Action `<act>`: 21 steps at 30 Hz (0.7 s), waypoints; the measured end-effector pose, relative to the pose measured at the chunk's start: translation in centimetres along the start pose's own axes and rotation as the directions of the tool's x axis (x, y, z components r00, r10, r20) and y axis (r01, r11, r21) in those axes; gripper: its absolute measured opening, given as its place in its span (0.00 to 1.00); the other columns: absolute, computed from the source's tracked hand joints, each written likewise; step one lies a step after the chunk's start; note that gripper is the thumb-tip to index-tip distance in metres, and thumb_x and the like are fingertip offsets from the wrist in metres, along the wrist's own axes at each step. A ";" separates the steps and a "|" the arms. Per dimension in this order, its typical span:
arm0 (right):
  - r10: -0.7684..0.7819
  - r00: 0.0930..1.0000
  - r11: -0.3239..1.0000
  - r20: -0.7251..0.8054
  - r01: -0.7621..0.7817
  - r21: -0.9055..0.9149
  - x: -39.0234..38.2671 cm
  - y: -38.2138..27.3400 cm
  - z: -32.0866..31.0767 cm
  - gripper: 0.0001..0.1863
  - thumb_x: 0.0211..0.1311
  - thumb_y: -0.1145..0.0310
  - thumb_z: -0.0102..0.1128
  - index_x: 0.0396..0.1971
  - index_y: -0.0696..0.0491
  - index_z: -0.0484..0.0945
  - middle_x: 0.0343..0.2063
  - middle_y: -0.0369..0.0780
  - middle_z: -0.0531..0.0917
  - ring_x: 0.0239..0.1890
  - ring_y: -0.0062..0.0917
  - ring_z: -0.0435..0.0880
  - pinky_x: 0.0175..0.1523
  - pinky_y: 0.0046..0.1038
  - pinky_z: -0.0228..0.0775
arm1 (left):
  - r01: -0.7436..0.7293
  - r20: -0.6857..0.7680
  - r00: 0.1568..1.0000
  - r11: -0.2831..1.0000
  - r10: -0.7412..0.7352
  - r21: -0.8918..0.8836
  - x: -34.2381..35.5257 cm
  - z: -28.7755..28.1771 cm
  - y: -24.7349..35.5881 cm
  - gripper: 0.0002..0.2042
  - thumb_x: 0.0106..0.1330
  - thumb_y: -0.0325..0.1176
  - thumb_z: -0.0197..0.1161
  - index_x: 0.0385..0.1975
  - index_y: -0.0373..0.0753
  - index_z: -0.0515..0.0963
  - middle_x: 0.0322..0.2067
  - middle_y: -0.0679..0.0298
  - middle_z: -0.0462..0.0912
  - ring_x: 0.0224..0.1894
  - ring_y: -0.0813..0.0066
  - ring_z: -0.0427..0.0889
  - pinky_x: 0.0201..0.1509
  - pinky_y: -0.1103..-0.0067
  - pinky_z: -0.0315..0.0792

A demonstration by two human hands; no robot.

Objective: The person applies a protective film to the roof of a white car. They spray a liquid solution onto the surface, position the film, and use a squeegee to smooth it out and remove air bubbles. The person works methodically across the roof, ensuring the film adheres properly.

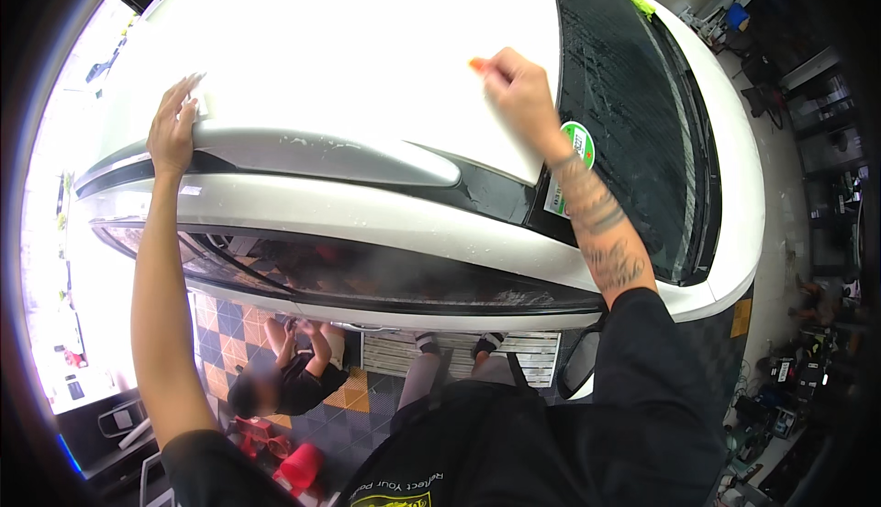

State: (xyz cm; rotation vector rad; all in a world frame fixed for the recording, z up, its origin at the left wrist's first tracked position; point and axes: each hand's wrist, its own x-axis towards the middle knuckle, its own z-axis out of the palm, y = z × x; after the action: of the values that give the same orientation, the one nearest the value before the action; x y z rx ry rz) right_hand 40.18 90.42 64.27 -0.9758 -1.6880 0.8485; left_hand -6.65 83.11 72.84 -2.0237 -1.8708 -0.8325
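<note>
Both my arms reach over the white roof of a car. My left hand rests at the roof's edge by the silver roof rail, its fingers stretched out. Beside those fingers is a small pale patch, too washed out to name. Over the roof near the windshield, my right hand is closed on a small orange piece. Most of that piece is hidden in the fist, so its kind does not show. Round and rectangular stickers show on the glass beside my right wrist.
I stand on a slatted platform beside the car. Another person is low down at its side, at my left. Red containers stand behind that person. A yellow-green cloth lies at the windshield's far edge. Assorted gear lines the right.
</note>
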 end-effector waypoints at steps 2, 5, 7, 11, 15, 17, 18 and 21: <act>-0.556 0.807 0.815 0.197 0.576 -0.059 -3.8 -1.6 2.0 0.03 0.54 0.78 0.58 0.23 0.58 0.75 0.20 0.41 0.76 0.19 0.29 0.72 0.27 0.26 0.67 | 0.020 0.020 1.000 0.999 -0.019 -0.027 -0.7 -0.2 -0.3 0.21 0.63 0.38 0.48 0.55 0.44 0.77 0.57 0.56 0.75 0.59 0.59 0.73 0.62 0.73 0.64; -0.256 0.967 0.951 -0.006 0.251 -0.180 -0.7 1.4 -1.0 0.02 0.56 0.77 0.58 0.27 0.58 0.79 0.19 0.41 0.77 0.19 0.24 0.74 0.26 0.25 0.67 | -0.012 0.036 0.999 1.000 0.012 0.007 -0.3 -0.3 -0.6 0.21 0.63 0.39 0.48 0.55 0.45 0.76 0.57 0.56 0.75 0.60 0.59 0.72 0.63 0.73 0.63; -0.136 0.963 0.968 -0.232 0.079 -0.238 3.1 4.1 -5.0 0.04 0.59 0.77 0.56 0.31 0.59 0.80 0.21 0.39 0.81 0.17 0.17 0.72 0.23 0.22 0.65 | -0.056 0.035 0.998 0.998 0.055 0.016 1.0 0.2 0.2 0.21 0.63 0.39 0.48 0.56 0.46 0.76 0.58 0.56 0.74 0.61 0.59 0.72 0.63 0.72 0.63; -0.234 0.972 0.972 0.037 0.235 -0.025 -2.4 1.0 -0.2 0.04 0.55 0.78 0.60 0.23 0.58 0.74 0.22 0.38 0.77 0.23 0.19 0.76 0.29 0.22 0.67 | 0.037 0.042 0.998 0.999 -0.036 -0.028 -0.6 -0.3 -0.8 0.22 0.63 0.40 0.47 0.56 0.47 0.76 0.58 0.57 0.74 0.62 0.59 0.71 0.64 0.71 0.63; -0.338 0.938 0.916 0.072 0.346 -0.205 -2.9 0.2 -0.2 0.03 0.55 0.78 0.59 0.24 0.59 0.75 0.22 0.40 0.78 0.21 0.21 0.76 0.28 0.27 0.67 | 0.003 0.053 0.999 1.000 -0.004 0.018 -0.7 -0.3 -0.9 0.22 0.64 0.40 0.47 0.57 0.48 0.75 0.58 0.58 0.74 0.61 0.60 0.71 0.64 0.71 0.63; -0.171 0.965 0.949 -0.197 0.107 -0.297 2.9 4.0 -5.0 0.02 0.56 0.77 0.57 0.28 0.60 0.78 0.23 0.41 0.81 0.21 0.19 0.76 0.26 0.26 0.68 | -0.012 0.038 0.999 1.000 0.013 -0.026 0.8 0.0 -0.1 0.22 0.64 0.40 0.47 0.57 0.48 0.75 0.58 0.58 0.74 0.61 0.60 0.72 0.64 0.71 0.64; -0.241 0.911 0.933 -0.334 0.124 -0.336 4.3 6.1 -7.0 0.04 0.57 0.77 0.56 0.30 0.60 0.79 0.23 0.41 0.82 0.21 0.18 0.76 0.26 0.25 0.68 | -0.020 0.038 0.999 0.998 0.022 -0.058 1.6 0.6 0.5 0.22 0.64 0.40 0.46 0.57 0.48 0.75 0.58 0.58 0.74 0.61 0.61 0.72 0.63 0.71 0.64; -0.129 0.990 0.969 -0.052 0.115 -0.218 -0.1 1.5 -1.3 0.03 0.57 0.79 0.55 0.27 0.60 0.78 0.24 0.43 0.81 0.19 0.20 0.74 0.26 0.25 0.68 | 0.050 0.062 0.997 0.997 -0.046 -0.061 -0.5 -0.3 -1.0 0.22 0.64 0.39 0.46 0.57 0.45 0.75 0.58 0.56 0.74 0.62 0.60 0.70 0.64 0.71 0.62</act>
State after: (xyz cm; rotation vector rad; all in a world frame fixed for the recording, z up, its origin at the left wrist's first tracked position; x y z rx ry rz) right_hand 41.74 91.10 63.28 -1.0209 -1.7892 0.5558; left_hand -7.69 82.67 72.58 -2.0712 -1.9565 -0.8616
